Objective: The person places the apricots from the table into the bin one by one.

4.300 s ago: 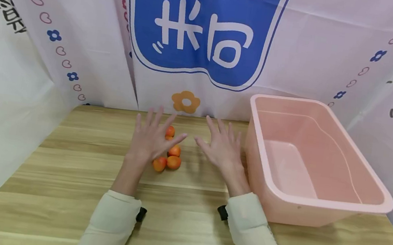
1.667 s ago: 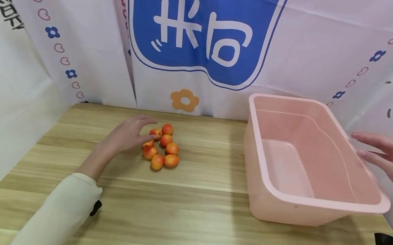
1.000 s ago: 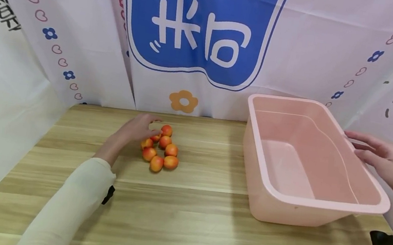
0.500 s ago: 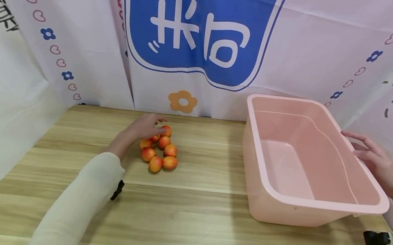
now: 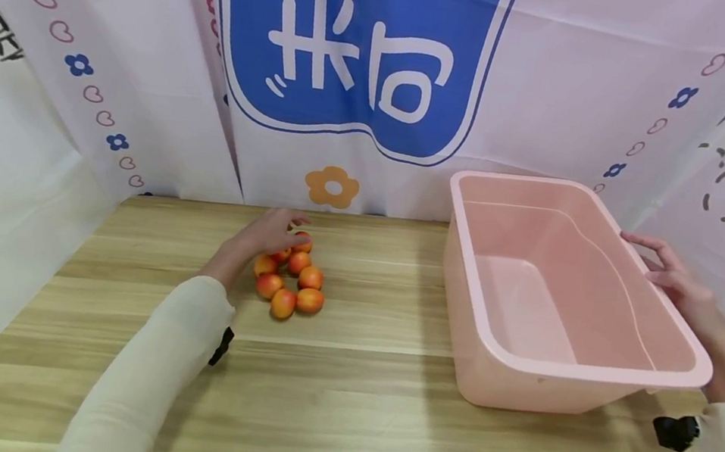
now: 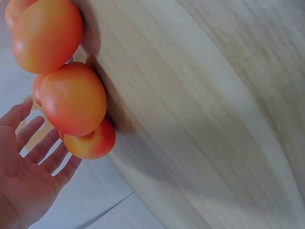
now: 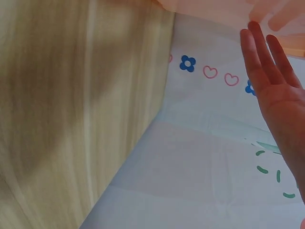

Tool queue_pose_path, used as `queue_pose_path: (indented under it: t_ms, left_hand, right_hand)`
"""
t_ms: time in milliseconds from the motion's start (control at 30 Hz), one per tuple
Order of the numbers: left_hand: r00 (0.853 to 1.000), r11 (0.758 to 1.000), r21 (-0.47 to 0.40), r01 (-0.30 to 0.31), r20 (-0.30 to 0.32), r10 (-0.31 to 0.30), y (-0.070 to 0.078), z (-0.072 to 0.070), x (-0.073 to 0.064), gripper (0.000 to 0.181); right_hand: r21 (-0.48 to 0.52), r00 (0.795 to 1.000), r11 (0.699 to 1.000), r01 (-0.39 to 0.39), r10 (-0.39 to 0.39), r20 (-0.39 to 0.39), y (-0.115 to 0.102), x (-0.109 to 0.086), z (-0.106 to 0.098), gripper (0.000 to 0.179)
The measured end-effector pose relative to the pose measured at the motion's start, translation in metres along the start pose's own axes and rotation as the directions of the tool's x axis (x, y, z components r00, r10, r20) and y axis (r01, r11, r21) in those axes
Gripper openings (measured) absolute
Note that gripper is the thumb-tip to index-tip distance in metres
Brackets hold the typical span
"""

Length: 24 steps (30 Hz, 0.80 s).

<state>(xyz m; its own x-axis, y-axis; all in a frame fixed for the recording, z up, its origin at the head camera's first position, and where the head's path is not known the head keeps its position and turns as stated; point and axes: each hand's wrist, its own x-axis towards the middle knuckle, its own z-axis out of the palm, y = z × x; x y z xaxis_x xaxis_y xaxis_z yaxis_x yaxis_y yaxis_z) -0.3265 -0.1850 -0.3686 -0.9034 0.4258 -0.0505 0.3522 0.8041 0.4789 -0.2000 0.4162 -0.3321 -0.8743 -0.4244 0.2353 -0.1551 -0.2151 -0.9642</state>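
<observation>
Several small orange-red fruits [image 5: 309, 300], smooth and oval like apricots, lie in a ring on the wooden table. My left hand [image 5: 268, 233] is at the far left of that ring, its thumb overlapping the farthest fruit in the head view. Spread, loosely extended fingers of the left hand [image 6: 28, 181] reach beside the fruits [image 6: 74, 98] in the left wrist view. On the right stands a pink plastic tub [image 5: 591, 373] with nothing in it. My right hand [image 5: 681, 287] is at its right rim; the right wrist view shows straight fingers [image 7: 267, 62] against its outer wall.
Bare wooden table [image 5: 338, 414] spreads in front of the fruits and between them and the tub. A white printed cloth [image 5: 525, 87] with a blue emblem hangs behind, and cloth walls close both sides.
From spread over the table's middle, both hands have moved apart: the left to the ring's left, then toward its far fruit, the right to the tub's right rim. Fruits and tub keep their places.
</observation>
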Motion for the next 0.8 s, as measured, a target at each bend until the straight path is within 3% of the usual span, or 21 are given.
queue_pose_path:
  t_ms: [333, 533, 800]
  left_hand:
    - [0.999, 1.0, -0.004, 0.023, 0.025, -0.023, -0.0002, 0.0046, 0.0087, 0.048]
    - [1.0, 1.0, -0.01, -0.006, 0.022, 0.006, -0.0028, 0.0082, 0.0092, 0.044]
    - [0.999, 0.999, -0.019, -0.04, -0.009, 0.04, -0.0036, 0.0087, 0.0083, 0.042]
  right_hand:
    - [0.016, 0.998, 0.999, 0.05, -0.051, 0.036, 0.0023, 0.002, 0.001, 0.068]
    - [0.013, 0.997, 0.997, 0.07, -0.07, 0.026, 0.0046, 0.0045, 0.0007, 0.068]
    - [-0.112, 0.998, 0.992, 0.06, -0.062, -0.014, 0.0043, 0.0007, -0.0002, 0.065]
